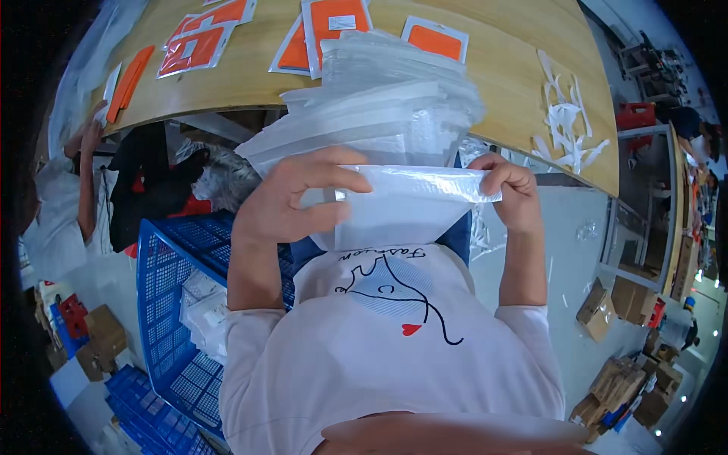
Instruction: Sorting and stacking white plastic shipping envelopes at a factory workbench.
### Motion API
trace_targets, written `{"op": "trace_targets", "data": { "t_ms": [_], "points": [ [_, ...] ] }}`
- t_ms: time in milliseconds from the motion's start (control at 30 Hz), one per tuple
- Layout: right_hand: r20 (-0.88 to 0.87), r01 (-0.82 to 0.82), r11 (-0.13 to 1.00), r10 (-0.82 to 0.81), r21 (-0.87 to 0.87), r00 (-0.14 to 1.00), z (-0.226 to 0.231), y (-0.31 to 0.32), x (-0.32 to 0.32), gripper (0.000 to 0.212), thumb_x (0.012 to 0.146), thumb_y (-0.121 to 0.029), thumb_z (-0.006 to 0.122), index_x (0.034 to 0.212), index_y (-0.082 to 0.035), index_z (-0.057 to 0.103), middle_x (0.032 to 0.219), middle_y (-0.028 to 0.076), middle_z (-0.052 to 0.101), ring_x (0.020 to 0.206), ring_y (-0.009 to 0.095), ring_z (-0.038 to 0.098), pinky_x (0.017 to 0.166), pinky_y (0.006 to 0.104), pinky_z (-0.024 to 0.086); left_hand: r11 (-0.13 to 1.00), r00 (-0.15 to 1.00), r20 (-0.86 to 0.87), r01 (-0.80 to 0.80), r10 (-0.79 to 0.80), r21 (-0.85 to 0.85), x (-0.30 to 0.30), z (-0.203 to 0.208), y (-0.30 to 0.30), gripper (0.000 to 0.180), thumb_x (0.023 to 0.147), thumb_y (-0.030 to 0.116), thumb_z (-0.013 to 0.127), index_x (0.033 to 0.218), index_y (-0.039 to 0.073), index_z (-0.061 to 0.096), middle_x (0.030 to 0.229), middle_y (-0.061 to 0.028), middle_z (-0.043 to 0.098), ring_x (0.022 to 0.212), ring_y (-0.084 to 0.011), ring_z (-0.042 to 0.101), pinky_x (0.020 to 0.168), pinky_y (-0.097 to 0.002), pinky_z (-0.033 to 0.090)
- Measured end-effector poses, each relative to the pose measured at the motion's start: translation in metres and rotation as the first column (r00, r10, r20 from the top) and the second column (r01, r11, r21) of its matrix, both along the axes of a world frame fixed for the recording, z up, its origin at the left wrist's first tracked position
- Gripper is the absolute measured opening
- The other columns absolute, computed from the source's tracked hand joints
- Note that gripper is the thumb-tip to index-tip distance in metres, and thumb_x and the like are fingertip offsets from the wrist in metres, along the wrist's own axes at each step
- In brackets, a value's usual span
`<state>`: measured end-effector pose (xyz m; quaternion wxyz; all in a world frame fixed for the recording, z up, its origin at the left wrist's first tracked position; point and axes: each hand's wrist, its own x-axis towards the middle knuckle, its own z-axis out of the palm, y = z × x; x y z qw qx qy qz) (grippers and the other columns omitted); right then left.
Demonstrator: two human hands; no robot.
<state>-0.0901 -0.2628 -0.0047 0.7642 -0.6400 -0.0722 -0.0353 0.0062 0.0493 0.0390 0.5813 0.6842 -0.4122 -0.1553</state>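
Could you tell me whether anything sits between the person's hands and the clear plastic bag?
Nothing visible does: the left hand and right hand both already grip the clear plastic bag directly, in front of the stack of bags.

A translucent white pouch (402, 208), orange packets (334, 21) on a tan wooden table (516, 68), a blue grid-patterned crate (171, 303).

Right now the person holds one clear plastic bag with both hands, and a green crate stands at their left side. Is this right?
Not quite: the crate is blue, not green, as the head view shows. Both the left hand and the right hand do hold the clear plastic bag.
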Motion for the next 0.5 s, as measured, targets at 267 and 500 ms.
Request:
{"op": "trace_targets", "data": {
  "t_ms": [267,500],
  "points": [
    [-0.259,0.342,0.889,-0.268,0.303,0.928,0.026,0.024,-0.002,0.013,0.088,-0.006,0.053,0.086,-0.003,0.066,0.088,0.013,0.063,0.073,0.018,0.055,0.071,0.0251,0.044,0.931,0.919,-0.152,-0.358,0.364,0.069,-0.022,0.004,-0.020,0.027,0.076,-0.004,0.061,0.102,0.002,0.066,0.097,-0.0060,0.064,0.081,-0.0139,0.056,0.069,-0.0231,0.043],
    [-0.169,0.489,0.872,-0.481,0.007,0.860,0.038,-0.022,0.002,0.026,0.094,-0.013,0.052,0.113,0.002,0.058,0.078,0.012,0.065,0.074,0.020,0.061,0.072,0.0269,0.049,0.988,0.929,-0.343,-0.152,0.140,-0.008,-0.019,-0.014,-0.013,0.028,0.077,-0.006,0.060,0.103,0.003,0.065,0.093,-0.0039,0.065,0.076,-0.0118,0.055,0.068,-0.0223,0.043]
  ]
}}
